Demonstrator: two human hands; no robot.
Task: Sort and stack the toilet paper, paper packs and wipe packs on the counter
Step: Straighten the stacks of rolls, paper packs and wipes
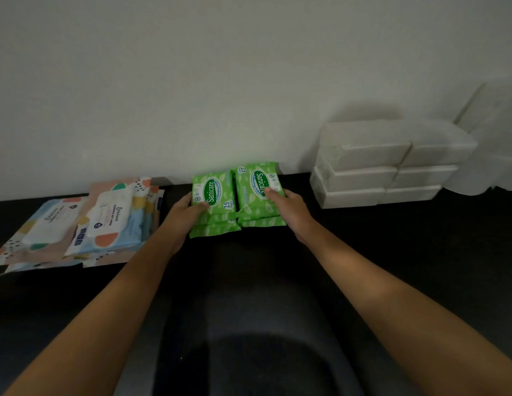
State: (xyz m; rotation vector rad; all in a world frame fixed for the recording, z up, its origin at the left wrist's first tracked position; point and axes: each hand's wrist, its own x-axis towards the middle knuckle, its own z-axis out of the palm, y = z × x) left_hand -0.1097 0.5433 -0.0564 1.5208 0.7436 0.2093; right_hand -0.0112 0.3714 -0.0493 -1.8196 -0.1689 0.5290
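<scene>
Two low stacks of green Sanicare wipe packs sit side by side near the wall, the left stack point(213, 207) and the right stack point(259, 195). My left hand point(186, 215) grips the left stack at its left edge, thumb on the top pack. My right hand point(289, 208) grips the right stack at its right edge, thumb on top. To the left lie patterned pastel wipe packs point(106, 221) in overlapping piles. White paper packs point(383, 167) are stacked three high against the wall on the right. A white toilet paper roll point(495, 155) stands at the far right edge.
The black counter point(420, 252) runs along a plain white wall point(220, 81). Its near part in front of the green packs is bare and dark. My dark clothing fills the bottom centre of the view.
</scene>
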